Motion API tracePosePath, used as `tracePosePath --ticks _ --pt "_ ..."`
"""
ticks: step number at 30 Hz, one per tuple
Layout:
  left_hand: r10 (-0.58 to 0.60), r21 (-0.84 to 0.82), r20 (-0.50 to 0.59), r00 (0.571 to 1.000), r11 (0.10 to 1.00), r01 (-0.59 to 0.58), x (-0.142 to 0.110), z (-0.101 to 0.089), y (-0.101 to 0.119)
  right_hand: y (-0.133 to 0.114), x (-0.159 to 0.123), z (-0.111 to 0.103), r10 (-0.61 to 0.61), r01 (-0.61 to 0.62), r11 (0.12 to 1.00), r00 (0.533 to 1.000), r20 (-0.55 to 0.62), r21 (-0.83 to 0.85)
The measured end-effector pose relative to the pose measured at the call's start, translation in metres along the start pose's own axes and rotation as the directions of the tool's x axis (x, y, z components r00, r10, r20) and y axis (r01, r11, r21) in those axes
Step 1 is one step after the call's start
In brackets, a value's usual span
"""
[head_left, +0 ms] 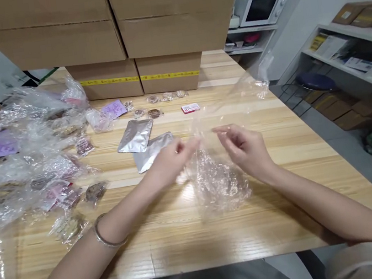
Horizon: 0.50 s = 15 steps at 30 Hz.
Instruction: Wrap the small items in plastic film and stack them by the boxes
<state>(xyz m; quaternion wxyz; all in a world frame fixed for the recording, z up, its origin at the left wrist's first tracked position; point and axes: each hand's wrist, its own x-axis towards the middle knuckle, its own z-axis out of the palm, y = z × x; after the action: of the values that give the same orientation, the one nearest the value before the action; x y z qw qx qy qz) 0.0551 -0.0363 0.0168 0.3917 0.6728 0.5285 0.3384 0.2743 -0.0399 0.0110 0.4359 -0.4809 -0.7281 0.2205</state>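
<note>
Between my hands, above the wooden table, hangs a clear plastic bag (217, 181) with crinkled clear plastic bunched in its lower part. My left hand (174, 157) pinches the bag's left edge near its top; this hand is slightly blurred. My right hand (242, 147) has thumb and fingers closed on the bag's right side. Behind my left hand lie two silver foil pouches (136, 136), one partly over the other. A small red and white box (190, 108) lies beyond the bag.
Many clear-wrapped packets and loose plastic (33, 165) cover the table's left side. Cardboard boxes (104, 79) are stacked at the back. Small wrapped round pieces (154, 113) lie before them. Shelves (351, 61) stand at the right, past the table edge.
</note>
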Motion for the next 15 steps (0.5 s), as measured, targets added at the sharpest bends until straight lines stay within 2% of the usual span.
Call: tracePosePath --ticks 1,2,4,5,8,10,11,13,15 --pt "-0.003 -0.041 0.149 0.989 0.999 0.009 -0.004 0.006 0.003 -0.004 -0.003 0.001 0.002 -0.009 0.998 0.994 0.107 0.062" --pt "0.007 -0.096 0.252 0.968 0.995 0.018 -0.007 0.011 0.006 -0.008 -0.004 0.001 0.004 -0.034 0.99 0.977 0.212 0.137" --pt "0.04 -0.238 0.356 0.933 0.97 0.049 -0.01 0.016 0.01 -0.016 -0.002 -0.003 0.009 -0.108 0.958 0.938 0.348 0.267" --pt "0.051 -0.303 0.38 0.923 0.95 0.072 -0.01 0.015 0.011 -0.019 0.001 -0.007 0.027 -0.149 0.94 0.929 0.368 0.307" --pt "0.041 -0.456 0.432 0.901 0.872 0.179 -0.006 0.003 0.014 -0.011 0.022 -0.031 0.187 -0.285 0.882 0.943 0.277 0.374" --pt "0.011 -0.545 0.458 0.889 0.794 0.271 -0.001 -0.006 0.013 0.009 0.04 -0.055 0.32 -0.351 0.846 0.936 0.144 0.402" --pt "-0.014 -0.581 0.46 0.888 0.751 0.313 0.001 -0.01 0.011 0.023 0.048 -0.068 0.348 -0.364 0.839 0.93 0.116 0.405" --pt "-0.097 -0.623 0.422 0.902 0.692 0.365 0.007 -0.014 0.004 0.056 0.062 -0.092 0.396 -0.415 0.859 0.91 0.124 0.301" --pt "-0.215 -0.615 0.333 0.918 0.689 0.385 0.015 -0.017 -0.006 0.087 0.069 -0.109 0.433 -0.443 0.894 0.893 0.122 0.07"
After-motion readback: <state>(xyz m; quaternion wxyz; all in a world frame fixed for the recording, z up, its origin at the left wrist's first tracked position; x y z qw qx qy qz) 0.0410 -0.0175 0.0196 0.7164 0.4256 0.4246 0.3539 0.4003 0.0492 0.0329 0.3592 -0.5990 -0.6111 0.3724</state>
